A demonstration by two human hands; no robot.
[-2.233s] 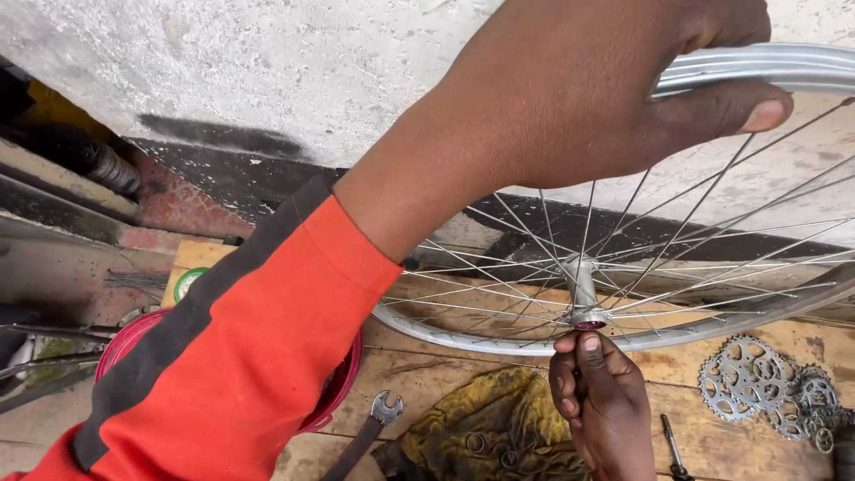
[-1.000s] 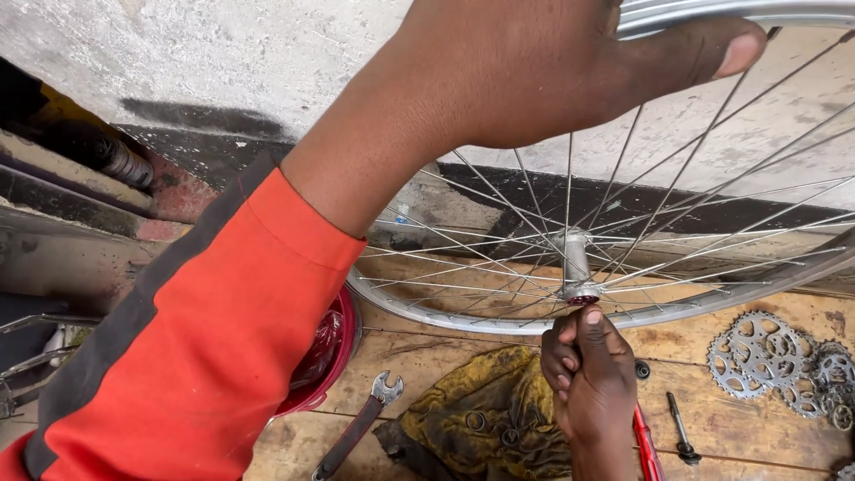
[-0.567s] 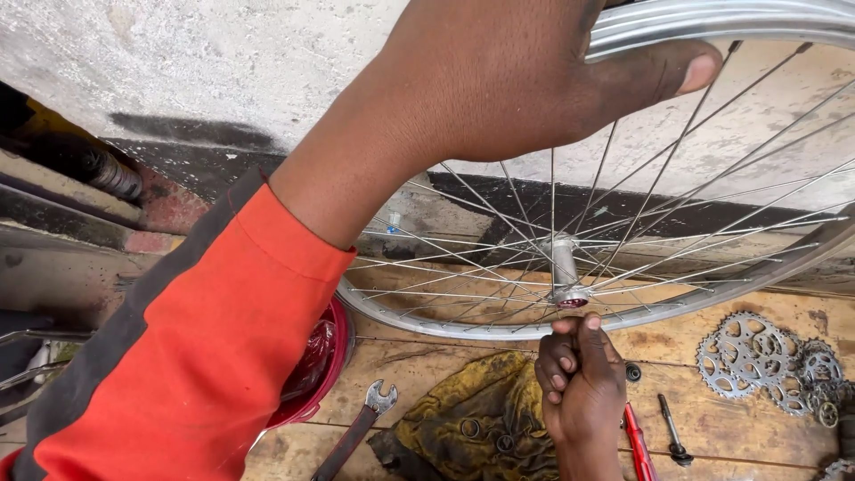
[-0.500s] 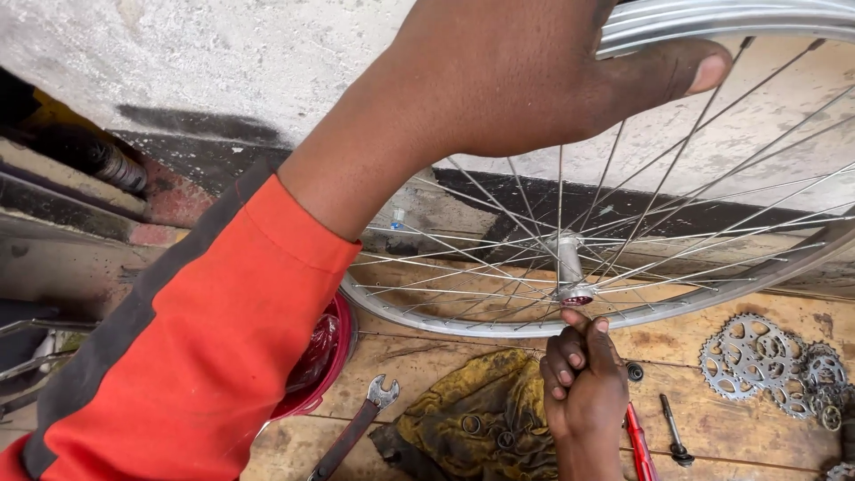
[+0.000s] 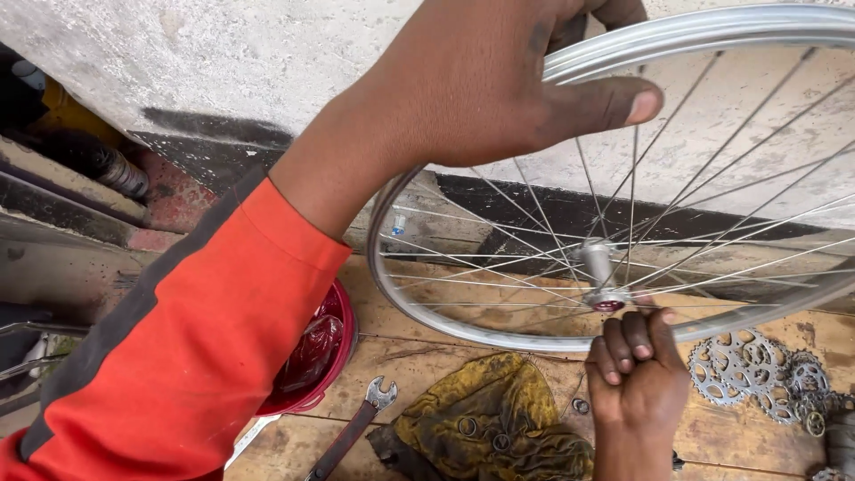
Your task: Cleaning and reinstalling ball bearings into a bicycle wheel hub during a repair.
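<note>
While left hand (image 5: 499, 89) grips rim (image 5: 712, 31) | right hand (image 5: 637, 365) pinches hub (image 5: 601, 276) | fingertips hidden

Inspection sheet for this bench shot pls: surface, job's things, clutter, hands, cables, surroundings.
Surface: worn wooden planks, stained.
Job's things: spoked wheel held upright; hub at its centre.
Clutter: spanner, yellow rag with small rings, sprockets, red bowl.
Hands: left hand grips the rim from above; right hand has fingertips at the hub end.
Cables: nothing seen.
Surroundings: rough pale wall with a dark base band.
</note>
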